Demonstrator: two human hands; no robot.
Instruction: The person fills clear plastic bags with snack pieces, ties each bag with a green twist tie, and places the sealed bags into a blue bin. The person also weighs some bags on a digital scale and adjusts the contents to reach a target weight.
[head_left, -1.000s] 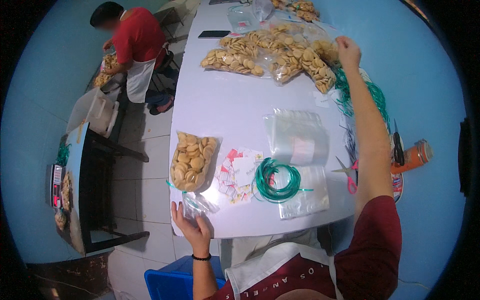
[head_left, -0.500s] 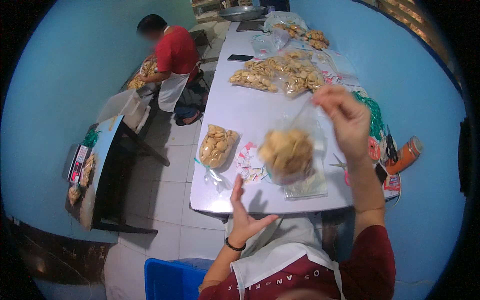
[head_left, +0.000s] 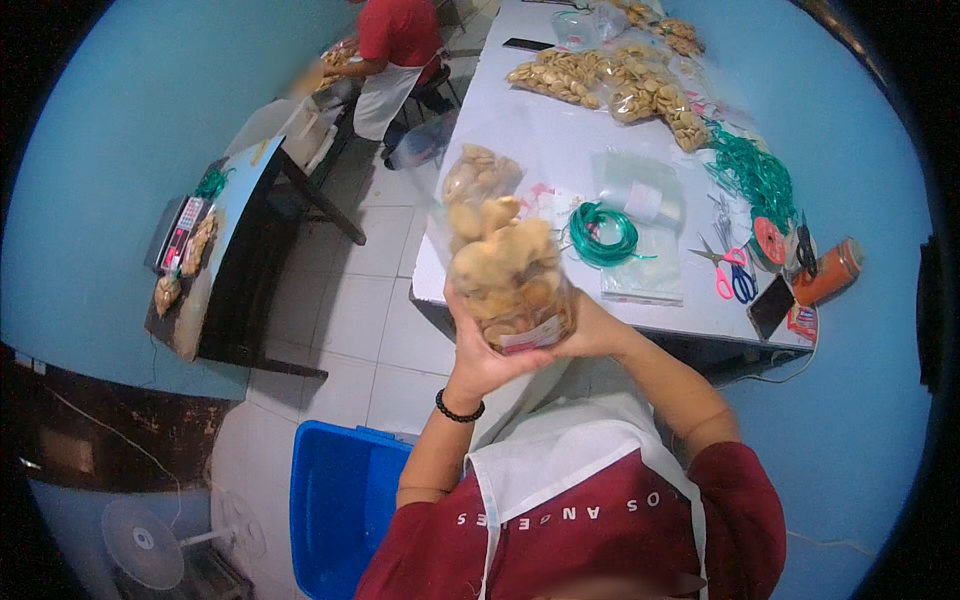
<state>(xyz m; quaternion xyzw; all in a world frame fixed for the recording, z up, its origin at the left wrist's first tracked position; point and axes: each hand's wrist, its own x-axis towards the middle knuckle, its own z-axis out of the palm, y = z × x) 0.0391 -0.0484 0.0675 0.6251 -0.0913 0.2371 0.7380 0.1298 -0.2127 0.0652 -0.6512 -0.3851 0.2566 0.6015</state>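
Close to my body, over the table's near edge, I hold up a clear plastic bag of round golden biscuits point(head_left: 505, 265) with a small label low on its side. My left hand point(head_left: 485, 350) cups its bottom and left side. From the right, my right hand point(head_left: 590, 328) is wrapped round the lower part. Above the biscuits the bag's loose plastic top stands up, tilted to the left. Partly hidden behind it is another filled bag point(head_left: 482, 172) on the table. Beyond my right hand lie a coil of green ribbon point(head_left: 603, 236) and a stack of clear bags point(head_left: 645, 275).
Several filled biscuit bags point(head_left: 610, 78) lie farther up the white table point(head_left: 525, 120). At the right are scissors point(head_left: 725, 270), loose green ribbon point(head_left: 755, 175) and an orange-filled jar point(head_left: 828, 272). A blue bin point(head_left: 340, 490) stands at my left; beyond it, a person in red point(head_left: 395, 45) works.
The bag has come nearer to me and left. My right hand has let go of its top and now grips low; my left hand has closed on it. The view has tilted down.
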